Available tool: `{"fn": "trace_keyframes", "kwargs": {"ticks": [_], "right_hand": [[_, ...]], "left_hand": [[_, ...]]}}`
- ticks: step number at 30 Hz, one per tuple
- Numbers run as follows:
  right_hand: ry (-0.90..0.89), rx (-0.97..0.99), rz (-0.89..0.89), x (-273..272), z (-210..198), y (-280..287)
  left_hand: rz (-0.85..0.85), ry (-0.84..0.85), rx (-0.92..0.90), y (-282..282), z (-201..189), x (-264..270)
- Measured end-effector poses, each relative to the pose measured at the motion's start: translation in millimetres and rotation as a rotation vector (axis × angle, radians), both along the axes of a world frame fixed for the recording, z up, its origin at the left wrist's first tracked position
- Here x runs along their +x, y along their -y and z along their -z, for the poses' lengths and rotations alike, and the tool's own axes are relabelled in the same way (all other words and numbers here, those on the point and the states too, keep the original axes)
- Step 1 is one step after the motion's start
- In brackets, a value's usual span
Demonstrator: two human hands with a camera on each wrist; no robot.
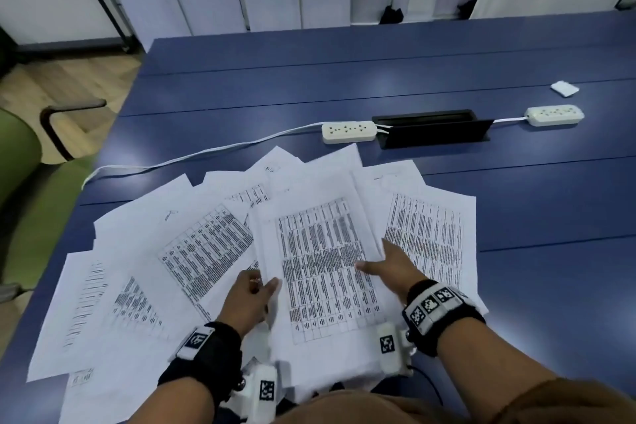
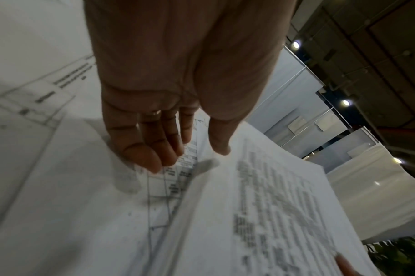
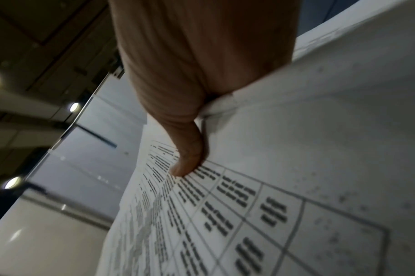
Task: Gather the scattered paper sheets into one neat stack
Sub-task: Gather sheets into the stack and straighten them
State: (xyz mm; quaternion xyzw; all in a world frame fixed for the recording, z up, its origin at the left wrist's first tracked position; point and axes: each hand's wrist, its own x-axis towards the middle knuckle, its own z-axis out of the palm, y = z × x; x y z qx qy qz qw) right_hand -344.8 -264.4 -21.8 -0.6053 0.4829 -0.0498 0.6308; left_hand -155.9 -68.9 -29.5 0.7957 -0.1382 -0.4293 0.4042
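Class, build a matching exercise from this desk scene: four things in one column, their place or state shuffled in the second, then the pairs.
1. centre sheets
2. near power strip
3. far power strip
4. folded white slip

A. right of the black cable box
B. held between both hands
C. far right, alone on the blue table
D. left of the black cable box

Pairs: 1-B, 2-D, 3-A, 4-C
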Motion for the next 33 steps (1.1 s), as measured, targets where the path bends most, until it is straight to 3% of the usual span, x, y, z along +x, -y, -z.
{"fn": "trace_keyframes", "kwargs": {"ticks": [3, 5, 8, 11, 14, 20, 24, 27, 31, 33], "right_hand": [[0.082, 0.095, 0.238, -16, 0, 12], [0.046, 0.072, 0.387, -30, -2, 24], [-0.222, -0.092, 0.518, -54, -6, 40], [-0.758, -0.288, 0.400, -74, -4, 42], [-0.856, -0.347, 0.347, -81, 4, 37], [-0.659, -0.243, 0.478, -90, 11, 45], [-0.450, -0.498, 0.547, -80, -3, 40], [-0.262, -0.646, 0.513, -62, -40, 42], [0.237, -0.428, 0.426, -46, -102, 50], [0.383, -0.340, 0.393, -42, -118, 51]], "left_hand": [[-0.023, 0.030, 0.033, -2, 5, 13], [0.005, 0.125, 0.024, -3, 5, 20], [0.070, 0.374, 0.164, -5, 10, 28], [0.093, 0.519, 0.359, -5, 6, 29], [0.128, 0.514, 0.460, -5, 6, 22], [0.156, 0.474, 0.463, -1, 9, 10], [0.236, 0.527, 0.526, 0, 6, 6], [0.290, 0.572, 0.519, 3, 5, 2], [0.395, 0.648, 0.443, 12, 5, -3], [0.414, 0.606, 0.367, 18, 6, -3]]}}
